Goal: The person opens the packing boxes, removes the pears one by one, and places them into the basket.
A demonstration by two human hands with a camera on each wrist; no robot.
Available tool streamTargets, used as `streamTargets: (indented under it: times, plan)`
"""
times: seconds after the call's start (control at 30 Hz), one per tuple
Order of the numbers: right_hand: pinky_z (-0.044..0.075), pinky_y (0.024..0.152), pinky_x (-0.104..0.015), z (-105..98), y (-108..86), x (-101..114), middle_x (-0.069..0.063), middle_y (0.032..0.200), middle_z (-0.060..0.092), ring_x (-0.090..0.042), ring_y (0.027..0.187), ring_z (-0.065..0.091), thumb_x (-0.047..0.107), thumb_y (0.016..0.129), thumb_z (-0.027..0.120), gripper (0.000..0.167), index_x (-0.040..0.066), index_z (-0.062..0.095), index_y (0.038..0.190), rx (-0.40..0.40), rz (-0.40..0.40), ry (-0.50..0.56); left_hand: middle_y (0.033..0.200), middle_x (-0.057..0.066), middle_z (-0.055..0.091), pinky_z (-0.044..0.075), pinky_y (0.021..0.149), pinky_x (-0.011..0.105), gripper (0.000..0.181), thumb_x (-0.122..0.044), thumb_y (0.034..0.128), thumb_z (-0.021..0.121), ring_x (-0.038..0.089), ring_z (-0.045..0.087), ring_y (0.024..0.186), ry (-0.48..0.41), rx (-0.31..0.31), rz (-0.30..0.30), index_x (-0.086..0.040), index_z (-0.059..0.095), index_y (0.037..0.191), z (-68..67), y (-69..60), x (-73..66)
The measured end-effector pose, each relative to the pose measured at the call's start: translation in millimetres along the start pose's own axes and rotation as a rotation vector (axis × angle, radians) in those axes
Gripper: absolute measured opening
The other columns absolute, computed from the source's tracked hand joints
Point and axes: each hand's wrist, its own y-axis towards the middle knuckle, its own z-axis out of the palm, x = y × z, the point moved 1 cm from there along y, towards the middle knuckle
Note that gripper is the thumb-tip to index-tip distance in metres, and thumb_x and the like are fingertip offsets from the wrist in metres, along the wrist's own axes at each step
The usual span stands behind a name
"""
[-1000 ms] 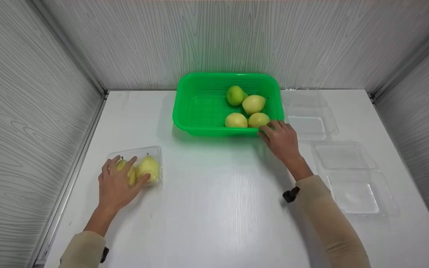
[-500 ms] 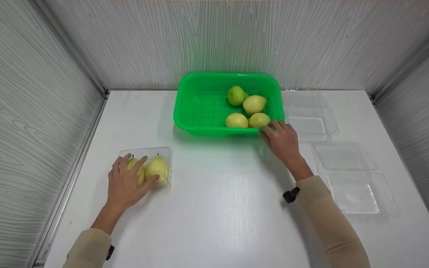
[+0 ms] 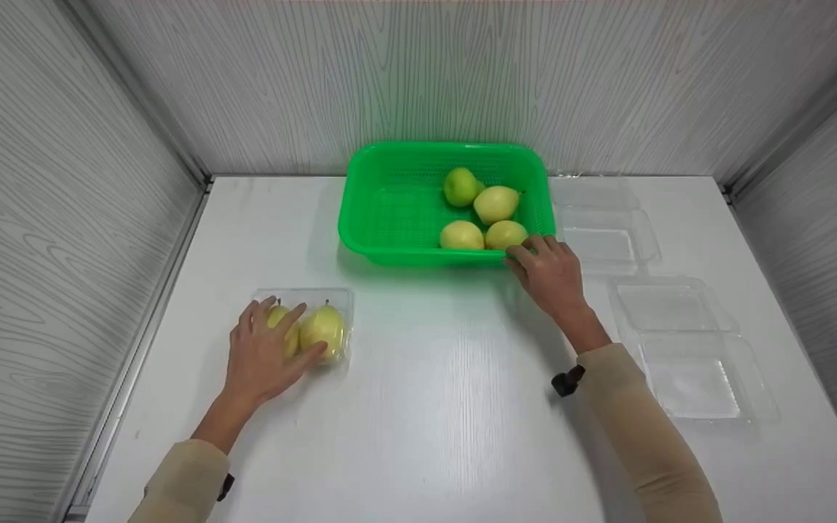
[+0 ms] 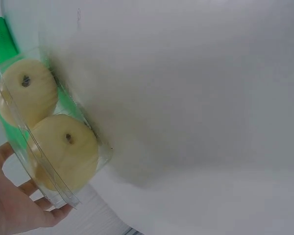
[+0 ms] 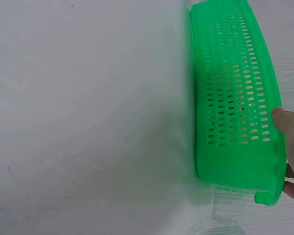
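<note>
On the left in the head view, a clear plastic clamshell box holds two yellow-green pears. My left hand spreads over this box and grips its sides; the left wrist view shows fingers along the edge of the box. At the back centre stands a green plastic basket with several pears in its right half. My right hand pinches the basket's front rim near the right corner, the thumb outside in the right wrist view and other fingers partly hidden behind the rim.
Two more clear clamshell boxes lie with lids laid back on the right: one nearer, one beside the basket. Grey wood-grain panels wall the white table at the back and both sides.
My left hand has slid the box with the two pears to the right across the table, turning it slightly straighter. My right hand and the basket have stayed almost in place.
</note>
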Motion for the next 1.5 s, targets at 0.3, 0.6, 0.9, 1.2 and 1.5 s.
streamTargets:
  times: [0.3, 0.6, 0.9, 1.2, 1.5]
  plan:
    - [0.061, 0.070, -0.050, 0, -0.6, -1, -0.013, 0.095, 0.070, -0.036, 0.087, 0.068, 0.030, 0.095, 0.078, 0.019, 0.013, 0.080, 0.102, -0.002, 0.003, 0.003, 0.158, 0.025, 0.041, 0.037, 0.114, 0.071, 0.076, -0.067, 0.0908, 0.067, 0.049, 0.031, 0.151, -0.002, -0.004, 0.041, -0.022, 0.058, 0.151, 5.6, 5.5, -12.2]
    - [0.062, 0.072, -0.051, -1, -0.1, 0, -0.013, 0.094, 0.070, -0.036, 0.088, 0.068, 0.030, 0.096, 0.078, 0.019, 0.013, 0.080, 0.103, 0.009, 0.020, 0.006, 0.156, 0.026, 0.045, 0.040, 0.115, 0.072, 0.075, -0.067, 0.0897, 0.068, 0.051, 0.036, 0.150, 0.014, -0.013, 0.108, -0.023, 0.060, 0.150, 8.4, 9.6, -25.3]
    - [0.062, 0.074, -0.050, -2, -0.4, 1, -0.012, 0.094, 0.069, -0.035, 0.088, 0.067, 0.030, 0.096, 0.077, 0.018, 0.014, 0.080, 0.103, 0.015, 0.032, 0.013, 0.158, 0.023, 0.044, 0.036, 0.118, 0.070, 0.072, -0.066, 0.0893, 0.068, 0.049, 0.032, 0.153, -0.035, 0.011, 0.151, -0.026, 0.061, 0.149, 13.7, 12.2, -38.0]
    - [0.062, 0.075, -0.051, -1, -0.6, 1, -0.012, 0.096, 0.070, -0.035, 0.089, 0.067, 0.032, 0.098, 0.074, 0.020, 0.013, 0.079, 0.104, 0.029, 0.036, 0.006, 0.158, 0.022, 0.046, 0.037, 0.120, 0.068, 0.073, -0.070, 0.0900, 0.064, 0.049, 0.034, 0.153, -0.015, 0.038, 0.208, -0.029, 0.059, 0.150, 19.9, 16.7, -54.8]
    - [0.062, 0.075, -0.051, -1, -0.7, 1, -0.013, 0.095, 0.070, -0.036, 0.089, 0.067, 0.031, 0.097, 0.077, 0.019, 0.013, 0.080, 0.103, 0.012, 0.027, 0.010, 0.160, 0.020, 0.045, 0.038, 0.120, 0.068, 0.075, -0.073, 0.0912, 0.060, 0.048, 0.034, 0.154, 0.012, 0.089, 0.292, -0.029, 0.057, 0.152, 23.9, 21.7, -72.1]
